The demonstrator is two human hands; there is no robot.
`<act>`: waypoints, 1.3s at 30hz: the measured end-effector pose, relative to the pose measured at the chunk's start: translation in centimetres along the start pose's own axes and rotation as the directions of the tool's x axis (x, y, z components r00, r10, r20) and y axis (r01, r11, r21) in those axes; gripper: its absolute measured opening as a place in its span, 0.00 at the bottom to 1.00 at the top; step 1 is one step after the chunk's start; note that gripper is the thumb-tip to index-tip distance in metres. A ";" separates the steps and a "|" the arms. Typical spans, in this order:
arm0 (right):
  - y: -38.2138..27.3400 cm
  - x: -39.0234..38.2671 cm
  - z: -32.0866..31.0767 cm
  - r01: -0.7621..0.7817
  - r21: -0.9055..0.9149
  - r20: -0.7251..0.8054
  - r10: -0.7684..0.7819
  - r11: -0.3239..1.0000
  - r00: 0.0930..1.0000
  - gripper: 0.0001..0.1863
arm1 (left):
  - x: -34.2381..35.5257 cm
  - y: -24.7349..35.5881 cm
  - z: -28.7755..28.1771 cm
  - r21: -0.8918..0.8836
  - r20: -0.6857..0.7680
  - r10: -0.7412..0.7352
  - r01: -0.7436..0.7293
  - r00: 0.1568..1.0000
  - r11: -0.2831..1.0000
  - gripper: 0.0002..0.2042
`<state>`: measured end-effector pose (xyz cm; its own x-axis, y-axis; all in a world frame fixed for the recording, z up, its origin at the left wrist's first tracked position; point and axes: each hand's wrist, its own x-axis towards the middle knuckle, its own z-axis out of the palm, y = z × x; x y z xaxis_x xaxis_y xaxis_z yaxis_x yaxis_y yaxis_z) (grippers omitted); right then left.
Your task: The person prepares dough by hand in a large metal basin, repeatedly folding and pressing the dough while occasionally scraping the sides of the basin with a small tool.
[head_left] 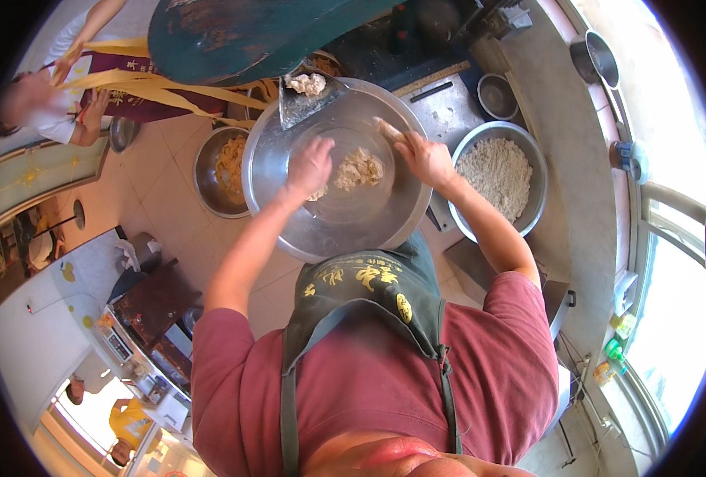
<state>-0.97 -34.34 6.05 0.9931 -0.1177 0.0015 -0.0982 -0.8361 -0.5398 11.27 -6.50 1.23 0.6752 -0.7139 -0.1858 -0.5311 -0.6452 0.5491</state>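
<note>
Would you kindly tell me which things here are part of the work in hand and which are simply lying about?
In use: big steel pan, dough lump, left hand, right hand.
Lying about: bowl of crumbs, small empty bowl, scraper, floor bowl.

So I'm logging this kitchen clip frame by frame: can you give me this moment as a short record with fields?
setting: kitchen work area, seen from above
left hand: inside the large steel basin, resting on a bit of dough by the main lump
right hand: over the basin's far edge, holding a pale, narrow tool whose kind is unclear
contents: crumbly dough lump in the middle of the basin
right of basin: steel bowl of white crumbly flour mix
left of basin: smaller steel bowl with yellowish contents
nearby: another person at upper left
</note>
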 end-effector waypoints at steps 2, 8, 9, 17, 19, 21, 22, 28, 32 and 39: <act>1.4 -1.9 2.3 0.113 0.047 -0.093 -0.108 0.992 0.990 0.13 | -2.6 -0.5 5.6 0.031 0.059 -0.135 0.134 0.989 0.991 0.28; 1.7 -4.1 4.9 0.170 0.062 -0.096 -0.164 0.983 0.982 0.11 | -2.2 2.4 11.9 0.102 -0.070 -0.375 0.381 0.924 0.919 0.39; 1.6 -4.3 5.2 0.160 0.068 -0.100 -0.153 0.985 0.983 0.11 | -1.8 2.4 12.3 0.100 -0.086 -0.399 0.406 0.913 0.908 0.37; 1.5 -4.3 5.3 0.161 0.035 -0.064 -0.159 0.986 0.985 0.12 | -2.6 0.7 11.5 -0.268 -0.027 -0.422 0.400 0.906 0.877 0.27; 1.4 -4.3 5.1 0.167 0.035 -0.072 -0.164 0.985 0.984 0.12 | -3.0 0.7 11.7 -0.312 -0.025 -0.420 0.392 0.907 0.865 0.29; 1.4 -4.3 5.0 0.168 0.026 -0.068 -0.166 0.985 0.984 0.12 | -3.7 1.9 12.0 -0.267 -0.139 -0.354 0.310 0.925 0.913 0.31; 1.4 -4.3 5.1 0.169 0.018 -0.059 -0.168 0.985 0.984 0.12 | -4.0 2.6 12.2 -0.240 -0.195 -0.321 0.272 0.927 0.932 0.32; 1.2 -4.4 5.5 0.197 -0.005 -0.021 -0.197 0.980 0.980 0.12 | -3.3 2.2 14.8 -0.206 -0.276 -0.452 0.407 0.848 0.890 0.32; 1.3 -4.5 5.5 0.229 0.010 -0.038 -0.229 0.973 0.973 0.12 | -4.8 1.4 12.4 -0.376 -0.125 -0.428 0.357 0.895 0.855 0.27; -1.2 -6.1 6.9 0.258 0.218 0.176 -0.298 0.941 0.938 0.12 | -7.3 -1.3 11.7 -0.729 -0.071 -0.508 0.302 0.859 0.614 0.22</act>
<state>-6.44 -28.94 0.89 0.9724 0.2327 0.0139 0.1776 -0.7008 -0.6909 1.02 -3.67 -7.66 0.8859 -0.2659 -0.3801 0.2513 -0.4135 0.8751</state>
